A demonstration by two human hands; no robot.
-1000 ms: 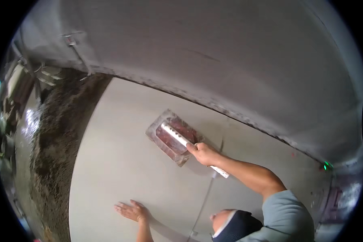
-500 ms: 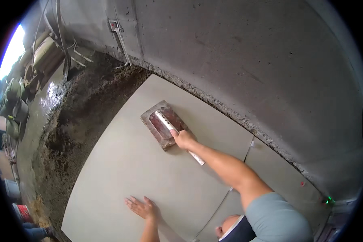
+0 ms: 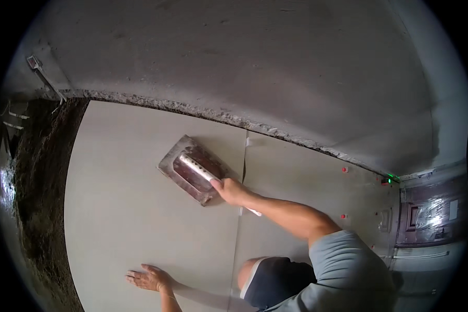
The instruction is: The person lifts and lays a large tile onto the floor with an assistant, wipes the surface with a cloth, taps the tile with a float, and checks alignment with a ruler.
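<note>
The person's right hand [image 3: 229, 190] is closed around the white, dotted handle of a flat rectangular metal trowel [image 3: 192, 169] with a reddish-brown upper face. The trowel lies flat on a large pale grey floor tile [image 3: 114, 208], just left of the narrow joint [image 3: 240, 208] between that tile and the next pale grey tile [image 3: 301, 177]. The left hand [image 3: 150, 278] rests open on the first tile, palm down and fingers spread, holding nothing, well apart from the trowel. Dark wet mortar bedding [image 3: 34, 208] borders the tile's left edge. A rough grey concrete wall [image 3: 234, 57] rises beyond the tiles.
</note>
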